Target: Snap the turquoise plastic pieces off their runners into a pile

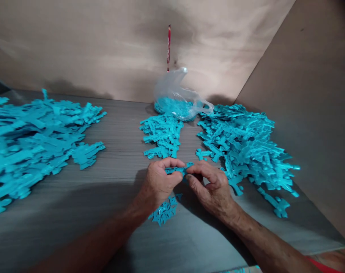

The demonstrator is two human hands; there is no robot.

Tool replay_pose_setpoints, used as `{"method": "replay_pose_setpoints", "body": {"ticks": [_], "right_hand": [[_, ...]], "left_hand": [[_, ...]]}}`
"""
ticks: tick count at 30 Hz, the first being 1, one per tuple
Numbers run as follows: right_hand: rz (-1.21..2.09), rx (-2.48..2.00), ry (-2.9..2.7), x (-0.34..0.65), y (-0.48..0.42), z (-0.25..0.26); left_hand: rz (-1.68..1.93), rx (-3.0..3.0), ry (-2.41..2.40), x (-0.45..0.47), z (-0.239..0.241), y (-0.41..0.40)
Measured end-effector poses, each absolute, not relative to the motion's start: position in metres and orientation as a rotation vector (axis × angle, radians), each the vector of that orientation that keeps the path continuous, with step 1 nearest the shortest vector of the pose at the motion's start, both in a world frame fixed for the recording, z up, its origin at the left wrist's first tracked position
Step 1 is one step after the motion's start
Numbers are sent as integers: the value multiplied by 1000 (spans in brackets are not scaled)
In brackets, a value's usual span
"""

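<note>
Between my two hands is a thin turquoise plastic piece [175, 170], partly covered by fingers. My left hand [161, 181] is closed, pinching its left part between thumb and forefinger. At its right end my right hand [209, 184] is closed on it too, thumb and fingertips together. Just beyond the hands lies a middle pile of similar turquoise pieces [162, 136]. Under and beside my left wrist sits a small heap of flat, pointed turquoise scraps [164, 211].
A large stack of turquoise pieces [41, 132] spreads over the left of the grey table [118, 129]. Another big pile [243, 140] fills the right. At the back stands a clear plastic bag [175, 91] with turquoise bits, before a wooden panel [104, 49] bearing a red strip [169, 47].
</note>
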State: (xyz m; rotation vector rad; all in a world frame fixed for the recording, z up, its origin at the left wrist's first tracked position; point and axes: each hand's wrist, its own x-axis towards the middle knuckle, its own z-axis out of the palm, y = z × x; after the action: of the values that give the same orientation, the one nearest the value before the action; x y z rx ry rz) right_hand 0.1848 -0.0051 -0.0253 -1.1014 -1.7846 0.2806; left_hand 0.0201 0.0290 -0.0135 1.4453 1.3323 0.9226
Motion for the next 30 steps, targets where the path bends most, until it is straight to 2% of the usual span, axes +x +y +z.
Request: {"method": "replay_pose_setpoints", "body": {"ticks": [4,10,13,16,25,30], "right_hand": [[206,-1170,-1692,193,2,-33],[137,-1228,-1732,206,11,-45],[101,-1245,-1764,209,13,-47],[95,-1265,-1792,210,15,-48],[58,-1290,-1846,213,22,-56],[39,-1295,-1858,212,23,-59]], "left_hand": [[974,1471,1448,7,-6,68],[1212,2224,1605,-11,21,105],[1264,2287,1531,-15,22,84],[1153,2277,1406,-23,17,54],[1078,2134,1491,-50,-5,-8],[1179,2194,1531,-53,-29,-25]]}}
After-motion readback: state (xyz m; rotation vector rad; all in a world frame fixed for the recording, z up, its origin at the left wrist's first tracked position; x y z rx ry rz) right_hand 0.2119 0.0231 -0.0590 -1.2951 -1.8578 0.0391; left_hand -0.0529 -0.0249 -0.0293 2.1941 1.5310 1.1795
